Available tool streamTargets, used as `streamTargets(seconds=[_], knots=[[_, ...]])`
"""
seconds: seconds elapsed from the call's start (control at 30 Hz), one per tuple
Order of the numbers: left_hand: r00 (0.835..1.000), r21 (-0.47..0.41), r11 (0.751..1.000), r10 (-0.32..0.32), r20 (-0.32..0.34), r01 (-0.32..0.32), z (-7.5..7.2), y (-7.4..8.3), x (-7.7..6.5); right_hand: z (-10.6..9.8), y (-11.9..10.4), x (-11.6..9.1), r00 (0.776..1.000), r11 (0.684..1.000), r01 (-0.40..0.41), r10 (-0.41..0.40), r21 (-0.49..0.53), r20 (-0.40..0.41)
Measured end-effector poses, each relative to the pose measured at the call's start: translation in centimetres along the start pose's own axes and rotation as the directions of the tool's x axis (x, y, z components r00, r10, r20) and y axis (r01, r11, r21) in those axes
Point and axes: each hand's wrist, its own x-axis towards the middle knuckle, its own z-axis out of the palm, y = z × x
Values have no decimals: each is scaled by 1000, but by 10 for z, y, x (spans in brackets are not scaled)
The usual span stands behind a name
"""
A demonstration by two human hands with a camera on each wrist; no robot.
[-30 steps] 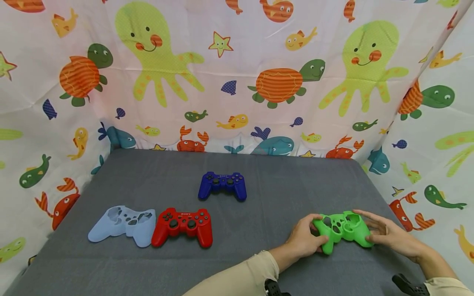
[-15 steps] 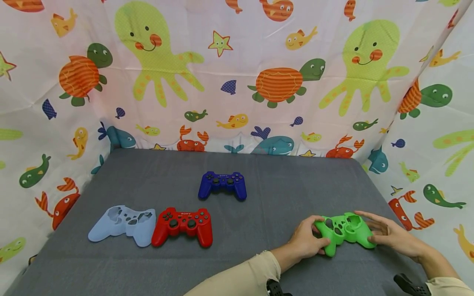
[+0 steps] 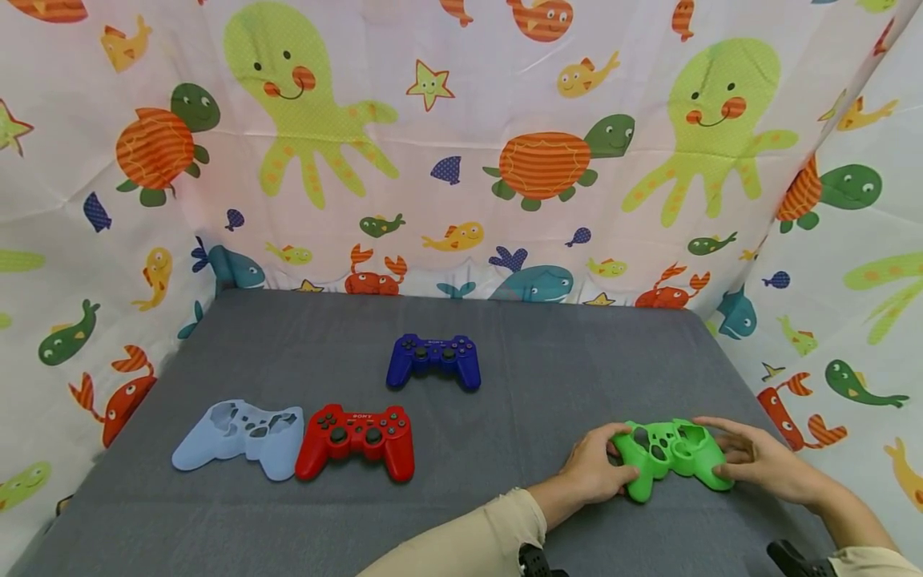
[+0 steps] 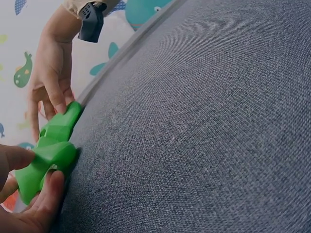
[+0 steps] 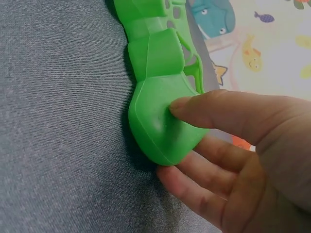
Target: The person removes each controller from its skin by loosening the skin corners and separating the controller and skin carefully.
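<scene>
On the right of the table, a green silicone controller cover [image 3: 692, 465] lies with its openings facing up and nothing inside it. My left hand [image 3: 593, 466] pinches its left grip between thumb and fingers. At the other end my right hand [image 3: 767, 463] holds the right grip. In the right wrist view, the thumb presses on top of the green cover [image 5: 158, 114] and the fingers reach round its far side and underneath. The left wrist view shows the left fingertips pinching the near grip of the green cover [image 4: 39, 170], close to the grey cloth.
A light-blue controller cover [image 3: 277, 449] lies at the left, touching or nearly touching a red game controller [image 3: 355, 439]. Farther back, a blue game controller [image 3: 433, 354] rests on the grey tablecloth [image 3: 505, 513]. A printed sea-animal curtain [image 3: 433, 104] borders the table's back and sides.
The green cover has shifted slightly toward me and to the right, with both hands staying on it. The other controllers and the light-blue cover have kept their places.
</scene>
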Motion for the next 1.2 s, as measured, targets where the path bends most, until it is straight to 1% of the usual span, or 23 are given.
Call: streamTargets(seconds=[0.07, 0.17, 0.27, 0.37, 0.4, 0.5, 0.57, 0.63, 0.67, 0.77, 0.83, 0.93, 1.03, 1.13, 1.2], knots=[[1000, 42, 999, 12, -7, -11, -1, 1, -1, 2, -1, -1, 999, 996, -26, 22, -83, -48], [999, 116, 992, 42, -10, -41, -2, 0, -2, 4, -2, -2, 992, 975, -81, 59, -205, -110], [998, 163, 985, 62, -9, -59, -6, 0, -3, 4, -4, -2, 984, 959, -144, 113, -244, -136], [999, 159, 986, 55, 1, -54, -9, 1, -3, 4, -11, 0, 969, 933, -220, 175, -285, -175], [999, 153, 987, 51, 2, -50, -10, 2, -2, 4, -13, 1, 961, 921, -246, 190, -302, -203], [999, 126, 991, 44, 2, -44, -13, 4, -1, 7, -24, 6, 940, 894, -267, 158, -359, -304], [999, 114, 992, 47, 1, -47, -17, 7, -2, 9, -32, 12, 922, 887, -259, 109, -383, -372], [999, 99, 994, 51, 8, -52, -23, 12, -4, 13, -40, 17, 899, 885, -238, 45, -400, -436], [998, 93, 994, 59, 15, -60, -27, 15, -6, 15, -45, 20, 889, 886, -227, 20, -404, -457], [996, 79, 994, 78, 34, -80, -43, 24, -14, 22, -60, 31, 870, 900, -176, -49, -400, -491], [995, 72, 993, 92, 40, -95, -54, 30, -20, 28, -70, 38, 868, 907, -144, -76, -396, -490], [993, 50, 992, 114, 45, -116, -71, 35, -26, 38, -84, 51, 873, 913, -99, -111, -395, -475], [989, 23, 990, 141, 55, -142, -91, 37, -31, 52, -97, 67, 884, 921, -60, -130, -386, -448], [982, 3, 983, 182, 53, -182, -115, 36, -34, 67, -109, 85, 900, 931, -26, -138, -365, -414], [978, -2, 979, 203, 38, -203, -133, 34, -37, 76, -116, 97, 910, 939, -3, -140, -344, -390]])
